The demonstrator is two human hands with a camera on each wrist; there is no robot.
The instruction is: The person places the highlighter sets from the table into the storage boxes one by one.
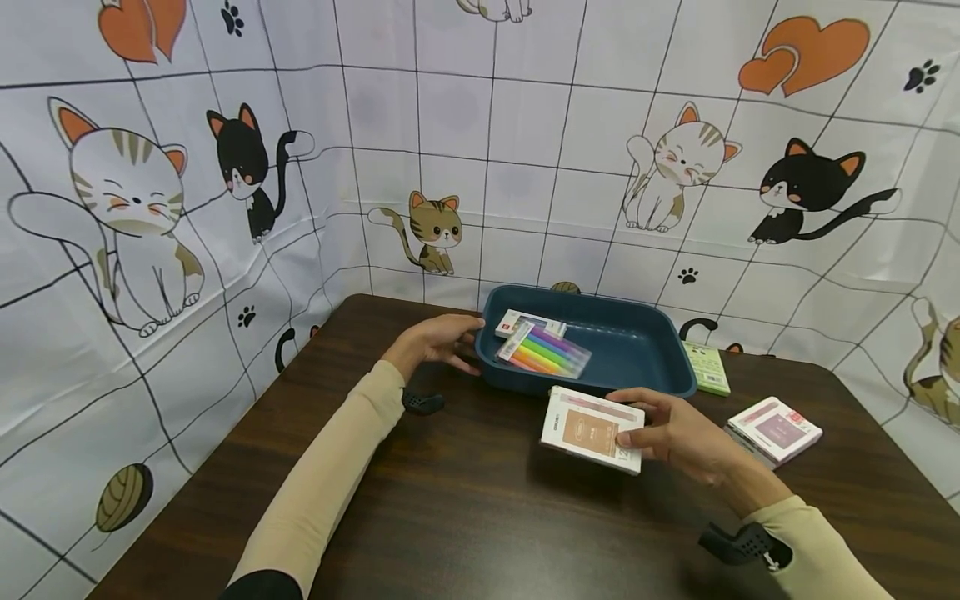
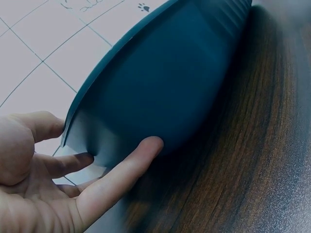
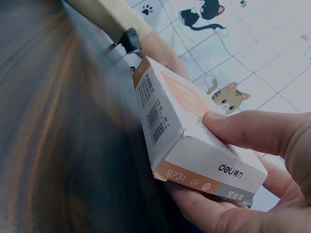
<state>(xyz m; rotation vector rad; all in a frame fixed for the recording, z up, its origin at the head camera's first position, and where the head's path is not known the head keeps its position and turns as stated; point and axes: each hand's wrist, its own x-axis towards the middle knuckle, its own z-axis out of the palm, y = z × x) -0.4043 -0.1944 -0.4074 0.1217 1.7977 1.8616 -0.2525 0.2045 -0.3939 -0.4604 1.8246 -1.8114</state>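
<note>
My right hand (image 1: 678,433) holds a small white-and-orange deli carton (image 1: 581,425), thumb on its top face and fingers beneath. It is tilted in front of the blue plastic bin (image 1: 637,342), above the table. Printed sides of the carton (image 3: 170,121) face the right wrist view. At the bin's left end is my left hand (image 1: 442,337), its extended fingers touching the rim and outer wall; the left wrist view shows this hand (image 2: 53,189) against the bin wall (image 2: 160,77). Inside the bin lie a clear pack of rainbow-coloured pens (image 1: 547,350) and a white box (image 1: 513,321).
Right of the bin, white packs with a purple panel (image 1: 776,429) lie on the dark wood table (image 1: 450,517). A green pack (image 1: 707,369) sits close by the bin's right end. Cat-patterned sheeting (image 1: 525,183) stands behind the table and at both sides.
</note>
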